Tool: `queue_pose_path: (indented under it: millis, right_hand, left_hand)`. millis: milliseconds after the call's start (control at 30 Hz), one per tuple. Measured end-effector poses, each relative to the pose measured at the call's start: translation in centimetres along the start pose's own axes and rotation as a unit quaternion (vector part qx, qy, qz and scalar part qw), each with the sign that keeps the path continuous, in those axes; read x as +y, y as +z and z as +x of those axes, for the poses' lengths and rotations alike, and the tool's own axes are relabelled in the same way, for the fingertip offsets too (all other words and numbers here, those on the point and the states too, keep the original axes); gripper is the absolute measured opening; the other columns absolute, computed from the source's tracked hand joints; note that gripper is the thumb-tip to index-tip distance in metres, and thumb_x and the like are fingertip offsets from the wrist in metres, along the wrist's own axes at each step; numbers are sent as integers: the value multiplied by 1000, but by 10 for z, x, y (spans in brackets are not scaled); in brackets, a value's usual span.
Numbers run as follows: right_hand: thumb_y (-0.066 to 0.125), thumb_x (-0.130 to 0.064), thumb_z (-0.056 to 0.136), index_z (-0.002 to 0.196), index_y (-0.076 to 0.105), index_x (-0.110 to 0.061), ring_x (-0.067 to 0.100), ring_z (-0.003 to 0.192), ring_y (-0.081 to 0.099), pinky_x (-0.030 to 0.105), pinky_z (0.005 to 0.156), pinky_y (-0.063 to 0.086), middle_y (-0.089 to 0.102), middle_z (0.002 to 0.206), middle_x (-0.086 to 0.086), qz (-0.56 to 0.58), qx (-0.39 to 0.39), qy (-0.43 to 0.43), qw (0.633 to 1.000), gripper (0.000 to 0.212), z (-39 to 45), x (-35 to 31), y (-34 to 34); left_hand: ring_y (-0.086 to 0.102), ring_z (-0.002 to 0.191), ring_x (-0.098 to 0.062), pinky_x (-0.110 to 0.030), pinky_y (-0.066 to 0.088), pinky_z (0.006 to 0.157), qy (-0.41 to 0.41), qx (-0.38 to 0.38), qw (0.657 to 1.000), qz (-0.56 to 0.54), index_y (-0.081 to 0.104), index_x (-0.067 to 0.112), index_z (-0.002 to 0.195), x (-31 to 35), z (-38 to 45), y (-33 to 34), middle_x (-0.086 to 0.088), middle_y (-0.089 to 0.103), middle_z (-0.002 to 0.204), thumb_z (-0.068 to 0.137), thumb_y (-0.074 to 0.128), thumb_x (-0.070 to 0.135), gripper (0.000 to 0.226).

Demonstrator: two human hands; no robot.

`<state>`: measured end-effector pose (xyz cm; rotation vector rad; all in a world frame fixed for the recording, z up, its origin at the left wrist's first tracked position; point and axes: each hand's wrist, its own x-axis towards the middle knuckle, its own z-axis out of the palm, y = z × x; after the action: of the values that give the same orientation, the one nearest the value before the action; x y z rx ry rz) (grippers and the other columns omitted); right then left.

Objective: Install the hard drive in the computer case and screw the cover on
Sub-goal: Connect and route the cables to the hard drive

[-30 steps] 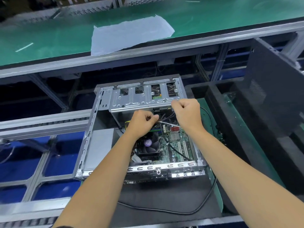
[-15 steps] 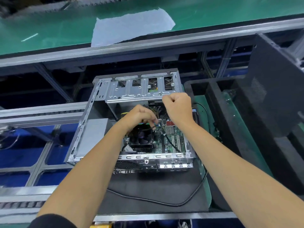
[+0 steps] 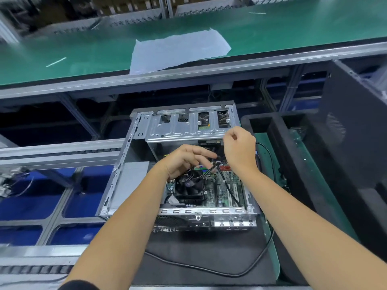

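The open computer case [image 3: 114,181] lies on a dark mat, motherboard and CPU fan [image 3: 189,188] facing up. A silver drive cage [image 3: 184,130] spans its far end, and a dark part [image 3: 209,141] shows just beneath it. My left hand [image 3: 184,162] reaches in over the fan and pinches thin black wires [image 3: 206,172] at its fingertips. My right hand [image 3: 238,151] is curled into a fist by the cage's near right corner. A black cable [image 3: 227,185] runs up from the board to it, and what the fist holds is hidden. The black side cover [image 3: 356,143] stands upright at the right.
A black foam tray [image 3: 272,126] sits right of the case. A black power cord [image 3: 209,268] loops across the mat [image 3: 199,248] in front. Beyond lies a green conveyor belt [image 3: 83,49] with a white sheet [image 3: 178,49]. Aluminium rails [image 3: 58,151] run to the left.
My left hand's fingers have stretched out over the wires from a tighter pinch. My right fist has lifted slightly toward the cage edge. The view has shifted.
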<state>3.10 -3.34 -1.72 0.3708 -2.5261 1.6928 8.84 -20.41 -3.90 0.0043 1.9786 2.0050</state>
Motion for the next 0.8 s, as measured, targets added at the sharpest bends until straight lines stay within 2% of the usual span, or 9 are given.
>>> queue_pose_path:
  millis: [100, 200, 300, 400, 500, 567, 633, 700, 800]
  right_hand:
    - [46, 7, 76, 60, 47, 4, 25, 54, 31, 28, 48, 21, 43, 55, 19, -137, -53, -2, 989, 16, -6, 0, -5]
    - [58, -4, 80, 63, 48, -3, 24, 49, 39, 26, 47, 30, 45, 58, 12, -296, -176, 32, 938, 20, -12, -7, -4]
    - [59, -16, 90, 66, 42, -8, 18, 50, 53, 25, 42, 35, 54, 59, 7, -322, -258, 87, 907, 30, -3, -19, -1]
    - [53, -15, 95, 77, 50, -4, 14, 43, 63, 19, 40, 42, 63, 55, 9, -260, -304, 181, 899, 22, 5, -26, 3]
    - [51, 4, 92, 93, 51, 4, 13, 34, 57, 17, 35, 39, 63, 59, 13, -103, -274, 283, 913, 1, 5, -24, 9]
    - [46, 13, 91, 105, 48, 5, 16, 41, 54, 19, 36, 37, 57, 75, 20, 29, -257, 350, 900, 16, 4, -19, 11]
    - [45, 13, 93, 95, 49, 1, 16, 49, 49, 17, 36, 34, 52, 81, 17, 128, -253, 404, 870, 13, 2, -16, 12]
    - [44, 9, 96, 86, 49, -2, 12, 50, 44, 16, 35, 31, 51, 73, 11, 189, -245, 437, 845, 15, -1, -15, 15]
    - [47, 5, 97, 89, 54, -2, 7, 47, 39, 14, 36, 29, 54, 72, 6, 198, -241, 447, 838, 12, -3, -13, 19]
  left_hand:
    - [63, 92, -21, -38, 39, 95, 14, -8, 1000, -24, 69, 7, 107, 0, -2, -3, -12, 72, 89, 63, 43, -4, 52]
    - [62, 89, -22, -40, 39, 87, 1, -33, 999, -18, 69, 8, 103, 3, 0, -7, -14, 71, 91, 63, 44, -7, 49]
    - [64, 89, -20, -33, 44, 80, -12, -72, 997, -1, 69, 10, 101, 9, 3, -7, -16, 70, 94, 68, 45, -12, 47]
    - [65, 93, -18, -24, 49, 76, -13, -109, 994, 26, 65, 9, 104, 14, 1, -9, -13, 70, 98, 74, 46, -18, 45]
    - [65, 84, -12, -17, 49, 66, -16, -131, 991, 36, 60, 9, 104, 16, -4, -19, -9, 70, 101, 77, 46, -23, 44]
    - [58, 80, -23, -25, 44, 61, -28, -118, 992, 33, 58, 9, 101, 14, -5, -27, -10, 69, 103, 78, 49, -23, 40]
    - [51, 81, -29, -35, 42, 61, -34, -95, 993, 58, 58, 9, 98, 14, -4, -33, -10, 69, 100, 80, 54, -21, 35]
    - [61, 80, -24, -33, 53, 71, -19, -70, 993, 97, 60, 9, 93, 16, -2, -36, -11, 68, 96, 79, 58, -19, 31]
    - [65, 73, -20, -32, 56, 71, 14, 5, 995, 94, 62, 7, 85, 23, -1, -34, -11, 69, 91, 80, 57, -18, 26]
